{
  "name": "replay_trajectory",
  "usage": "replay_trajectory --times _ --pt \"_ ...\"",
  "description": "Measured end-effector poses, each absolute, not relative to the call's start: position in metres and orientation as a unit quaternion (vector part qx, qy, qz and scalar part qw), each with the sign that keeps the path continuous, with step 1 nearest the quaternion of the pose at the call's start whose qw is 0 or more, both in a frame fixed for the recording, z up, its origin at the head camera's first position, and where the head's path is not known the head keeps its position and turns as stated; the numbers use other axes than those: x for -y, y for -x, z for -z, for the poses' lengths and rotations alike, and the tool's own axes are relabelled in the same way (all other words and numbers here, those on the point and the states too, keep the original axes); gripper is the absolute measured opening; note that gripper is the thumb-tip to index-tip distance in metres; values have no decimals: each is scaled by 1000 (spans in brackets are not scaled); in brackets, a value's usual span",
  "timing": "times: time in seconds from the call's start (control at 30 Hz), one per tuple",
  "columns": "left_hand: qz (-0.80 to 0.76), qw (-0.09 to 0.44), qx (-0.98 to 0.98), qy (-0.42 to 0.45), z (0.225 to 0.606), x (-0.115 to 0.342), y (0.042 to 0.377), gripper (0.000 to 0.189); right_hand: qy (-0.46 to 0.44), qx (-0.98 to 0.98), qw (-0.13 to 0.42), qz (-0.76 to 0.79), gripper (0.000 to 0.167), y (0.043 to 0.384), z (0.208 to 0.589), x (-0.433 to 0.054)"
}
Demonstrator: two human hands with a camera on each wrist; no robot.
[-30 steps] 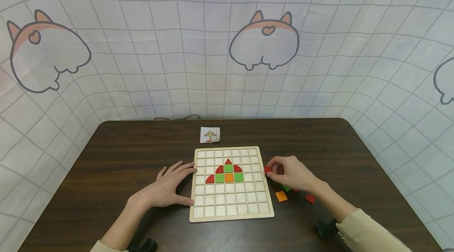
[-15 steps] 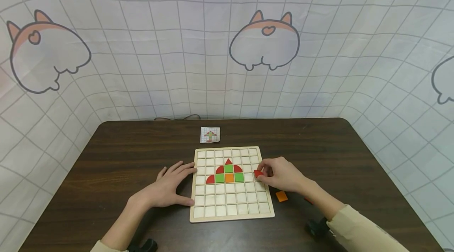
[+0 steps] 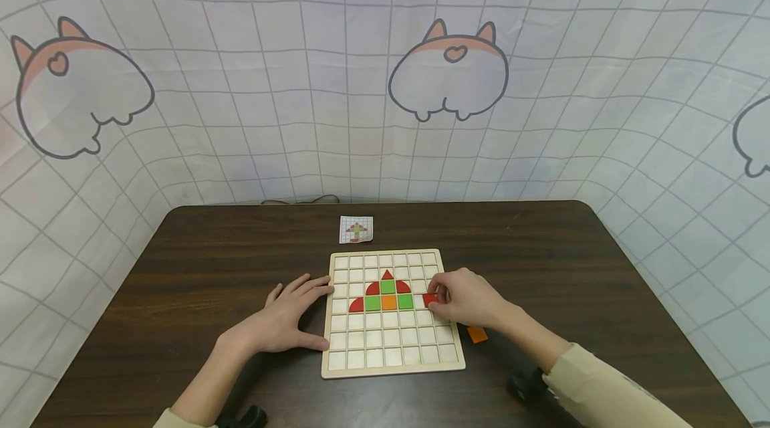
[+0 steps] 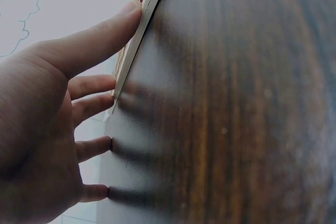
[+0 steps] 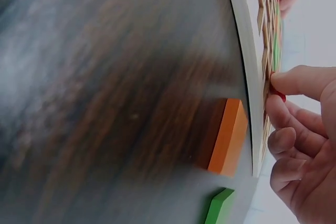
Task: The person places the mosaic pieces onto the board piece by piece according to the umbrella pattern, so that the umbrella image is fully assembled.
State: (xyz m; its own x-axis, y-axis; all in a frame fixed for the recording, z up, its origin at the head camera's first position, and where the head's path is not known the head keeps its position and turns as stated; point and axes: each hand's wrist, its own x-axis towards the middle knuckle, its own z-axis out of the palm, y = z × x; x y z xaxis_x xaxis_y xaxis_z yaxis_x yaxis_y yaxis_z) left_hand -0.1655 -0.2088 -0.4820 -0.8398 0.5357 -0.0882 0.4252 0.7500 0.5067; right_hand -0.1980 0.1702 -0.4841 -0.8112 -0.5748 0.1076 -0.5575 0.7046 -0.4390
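Observation:
A square wooden grid board (image 3: 394, 355) lies on the table, with red, green and orange tiles set in its upper middle cells. Between thumb and forefinger my right hand (image 3: 468, 297) pinches a red tile (image 3: 428, 299) over the board's right columns, a little right of the green tile (image 3: 406, 301). The right wrist view shows only a sliver of that red tile behind the fingertips. My left hand (image 3: 283, 318) is spread at the board's left edge, thumb and fingertips touching it. In the left wrist view the thumb (image 4: 105, 38) rests against the board's side.
A small printed pattern card (image 3: 356, 229) lies behind the board. An orange square tile (image 3: 478, 334) sits by the board's right edge, and a green tile (image 5: 219, 208) lies near it. My right forearm covers the table around there.
My right hand has carried the red tile leftward, from beside the board's right edge to above its right-hand cells. My left hand has stayed in place.

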Motion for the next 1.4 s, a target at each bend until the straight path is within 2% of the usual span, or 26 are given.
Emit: replay_trajectory --times 0.37,0.9,1.1,1.4 --pt "-244 112 -928 -260 480 209 165 96 325 -918 11 226 9 199 482 -158" --pt "-245 114 -926 -263 482 210 165 97 320 -921 38 217 16 200 479 -152" --pt "-246 113 -926 -264 482 209 164 96 307 -923 37 228 22 198 480 -157" --pt "-247 113 -926 -263 480 209 164 96 294 -918 45 261 16 197 478 -176"
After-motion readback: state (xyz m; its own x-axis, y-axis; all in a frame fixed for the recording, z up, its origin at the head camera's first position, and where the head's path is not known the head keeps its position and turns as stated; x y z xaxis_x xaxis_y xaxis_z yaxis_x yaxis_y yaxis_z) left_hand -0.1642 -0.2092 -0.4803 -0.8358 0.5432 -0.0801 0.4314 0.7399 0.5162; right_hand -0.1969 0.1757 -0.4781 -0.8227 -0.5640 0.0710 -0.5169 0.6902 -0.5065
